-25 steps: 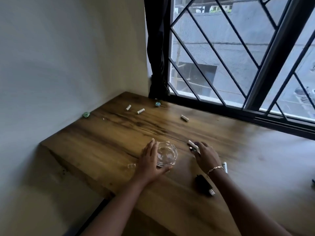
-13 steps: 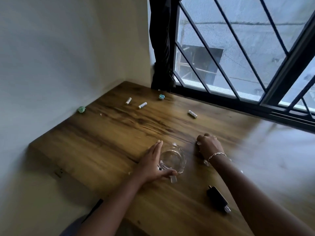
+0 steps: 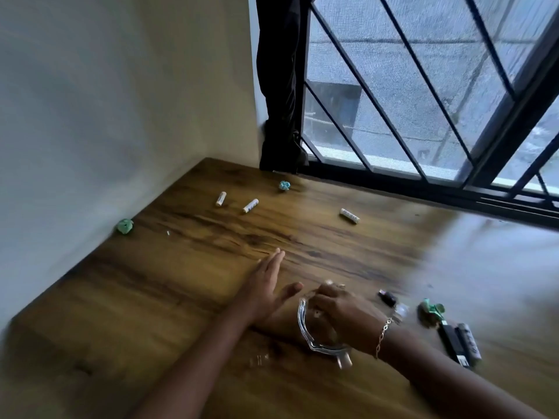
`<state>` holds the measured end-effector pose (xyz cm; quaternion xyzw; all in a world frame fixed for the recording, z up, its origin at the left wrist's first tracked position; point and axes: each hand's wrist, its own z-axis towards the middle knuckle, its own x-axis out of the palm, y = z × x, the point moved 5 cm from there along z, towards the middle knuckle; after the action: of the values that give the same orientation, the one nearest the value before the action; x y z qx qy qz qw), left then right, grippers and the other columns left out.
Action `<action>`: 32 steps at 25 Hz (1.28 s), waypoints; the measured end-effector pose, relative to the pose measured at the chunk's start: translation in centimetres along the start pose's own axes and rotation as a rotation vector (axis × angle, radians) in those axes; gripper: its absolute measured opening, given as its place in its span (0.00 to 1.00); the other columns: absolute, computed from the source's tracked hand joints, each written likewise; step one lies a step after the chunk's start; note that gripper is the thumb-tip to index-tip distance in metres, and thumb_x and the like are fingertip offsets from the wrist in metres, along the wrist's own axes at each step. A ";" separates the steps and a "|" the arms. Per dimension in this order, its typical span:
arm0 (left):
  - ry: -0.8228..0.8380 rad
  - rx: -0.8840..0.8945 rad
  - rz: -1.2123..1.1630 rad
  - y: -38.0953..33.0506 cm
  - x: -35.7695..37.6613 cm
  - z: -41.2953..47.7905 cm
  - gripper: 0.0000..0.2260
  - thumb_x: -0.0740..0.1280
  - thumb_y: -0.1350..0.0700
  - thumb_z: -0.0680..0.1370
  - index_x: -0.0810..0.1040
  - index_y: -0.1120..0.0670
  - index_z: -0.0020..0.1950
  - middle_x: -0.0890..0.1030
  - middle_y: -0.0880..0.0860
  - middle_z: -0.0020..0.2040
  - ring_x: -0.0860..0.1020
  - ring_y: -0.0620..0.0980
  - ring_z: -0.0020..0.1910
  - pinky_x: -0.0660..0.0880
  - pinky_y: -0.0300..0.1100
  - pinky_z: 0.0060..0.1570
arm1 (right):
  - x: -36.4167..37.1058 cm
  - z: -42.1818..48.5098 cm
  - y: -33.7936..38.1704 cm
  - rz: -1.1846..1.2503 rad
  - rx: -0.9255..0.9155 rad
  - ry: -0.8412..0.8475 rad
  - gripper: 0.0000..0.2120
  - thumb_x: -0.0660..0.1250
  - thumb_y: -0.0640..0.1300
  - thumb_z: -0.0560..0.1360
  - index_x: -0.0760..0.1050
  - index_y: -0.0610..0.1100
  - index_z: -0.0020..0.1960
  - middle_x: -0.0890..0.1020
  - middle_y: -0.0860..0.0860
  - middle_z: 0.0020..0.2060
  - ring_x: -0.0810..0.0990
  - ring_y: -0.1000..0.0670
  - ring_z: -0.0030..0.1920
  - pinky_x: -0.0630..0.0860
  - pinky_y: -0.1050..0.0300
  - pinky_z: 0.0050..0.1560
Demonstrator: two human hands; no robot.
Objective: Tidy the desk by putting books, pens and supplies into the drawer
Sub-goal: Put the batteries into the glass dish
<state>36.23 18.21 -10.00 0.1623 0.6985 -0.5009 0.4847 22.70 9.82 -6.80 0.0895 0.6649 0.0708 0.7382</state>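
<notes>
Nearest the viewer, a clear glass dish [image 3: 317,343] sits on the brown wooden desk [image 3: 151,297], blurred, its rim showing as an arc directly below the right hand [image 3: 341,309]. That hand lies over the dish with fingers curled toward the far rim; whether they grip the rim, a small item or nothing cannot be told. A gold chain bracelet [image 3: 383,334] circles its wrist. Just right of the right hand lie a small black object [image 3: 387,297], a crumpled green wrapper [image 3: 432,309], a black rectangular device [image 3: 453,343] and, touching that device's right side, a grey cylinder [image 3: 469,344]. Immediately left of the dish, the left hand [image 3: 266,285] rests flat on the desk, fingers straight and together, thumb spread toward the dish, holding nothing. Well beyond the left hand's fingertips lie a short white cylinder [image 3: 220,198] and a second white cylinder [image 3: 250,205]; a third white cylinder [image 3: 349,215] lies far ahead of the right hand. A crumpled green ball [image 3: 125,226] sits against the wall far left of the left hand. A crumpled teal ball [image 3: 284,185] lies farthest, near a dark curtain [image 3: 281,86] and the black diamond window grille [image 3: 393,116].
</notes>
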 end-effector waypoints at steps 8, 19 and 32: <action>-0.073 0.077 0.225 1.4 -0.5 4.2 0.58 0.24 0.23 0.57 0.54 0.55 0.76 0.52 0.52 0.78 0.48 0.47 0.77 0.39 0.39 0.72 | -3.2 3.0 -2.3 0.130 0.095 -0.023 0.09 0.63 0.45 0.73 0.79 0.42 0.47 0.81 0.47 0.43 0.80 0.46 0.40 0.76 0.55 0.40; -0.107 0.157 0.331 1.2 -0.4 6.4 0.44 0.36 0.33 0.67 0.59 0.55 0.75 0.57 0.52 0.77 0.52 0.47 0.76 0.44 0.43 0.73 | -0.9 11.0 -17.3 -0.217 0.554 -0.069 0.10 0.61 0.40 0.74 0.77 0.43 0.53 0.77 0.41 0.51 0.76 0.39 0.51 0.72 0.54 0.43; -0.500 -0.162 0.280 7.2 -9.1 13.1 0.20 0.67 0.53 0.75 0.73 0.62 0.63 0.70 0.61 0.67 0.65 0.60 0.69 0.62 0.54 0.68 | -1.4 -0.4 -0.7 0.060 -0.066 -0.180 0.10 0.57 0.45 0.77 0.76 0.55 0.50 0.82 0.58 0.46 0.81 0.58 0.43 0.74 0.70 0.43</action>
<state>52.42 12.54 -6.63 0.0891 0.5660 -0.3962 0.7175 22.20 8.84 -5.62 0.0908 0.5903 0.1063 0.7950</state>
